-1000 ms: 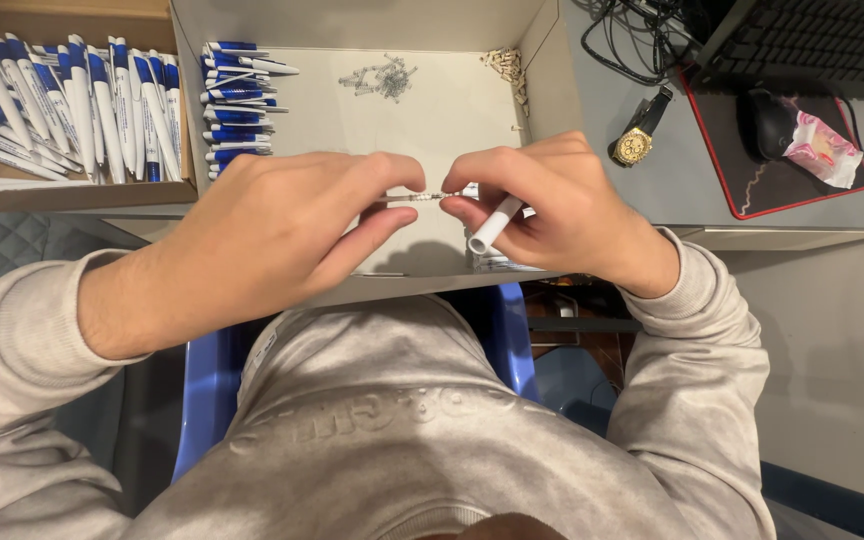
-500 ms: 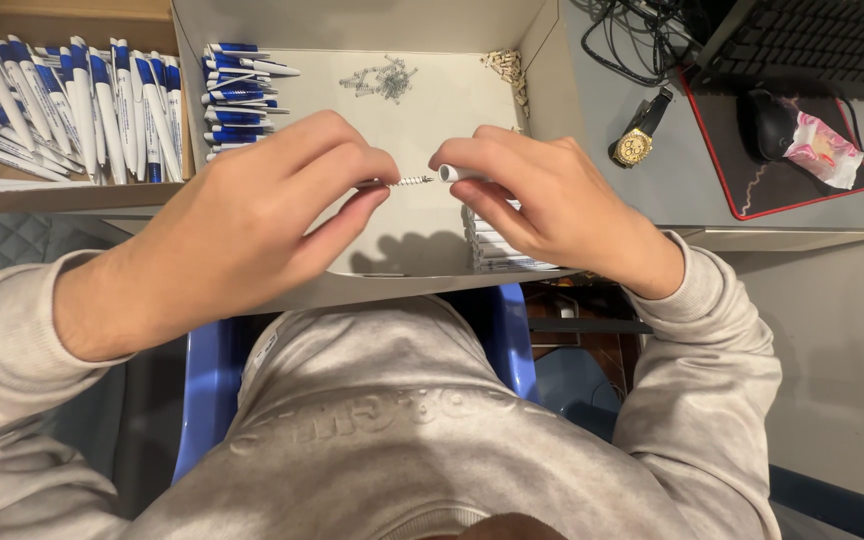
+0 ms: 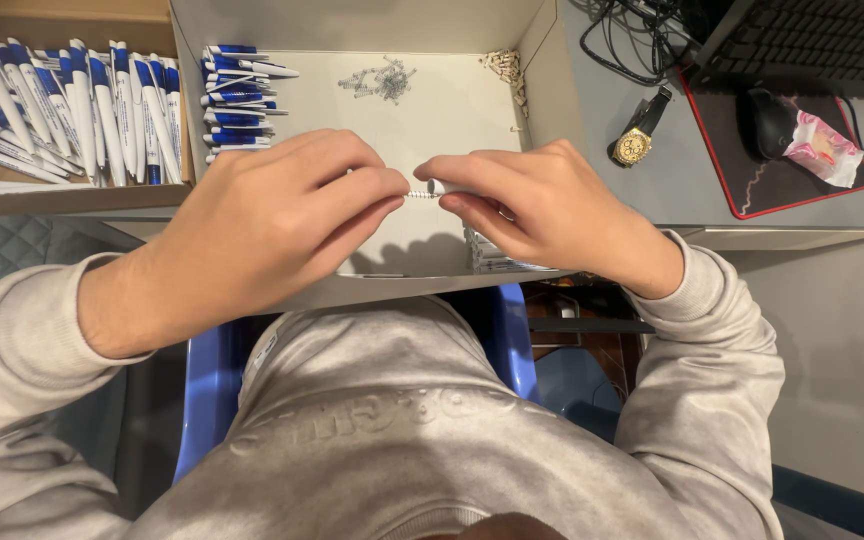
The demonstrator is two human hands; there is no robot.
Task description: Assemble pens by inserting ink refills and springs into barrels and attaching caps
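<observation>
My left hand (image 3: 287, 220) and my right hand (image 3: 532, 205) meet over a shallow cardboard box (image 3: 542, 70). Between the fingertips of both hands shows a small metal spring (image 3: 418, 194) on a thin pen part. The left thumb and forefinger pinch the spring's left end. My right hand closes around a white pen barrel (image 3: 438, 186), of which only the tip shows. Most of both parts is hidden by my fingers.
Inside the box lie a stack of blue-and-white pens (image 3: 237, 95), a heap of loose springs (image 3: 380, 80) and small tan parts (image 3: 507, 68). Another box on the left holds several pens (image 3: 72, 110). To the right are a gold wristwatch (image 3: 637, 145), a mouse (image 3: 770, 122) on a mat, a keyboard (image 3: 812, 40).
The white barrel that stuck out below my right hand a second ago is now drawn into the fist. Both hands have come closer, with the spring lined up between the fingertips.
</observation>
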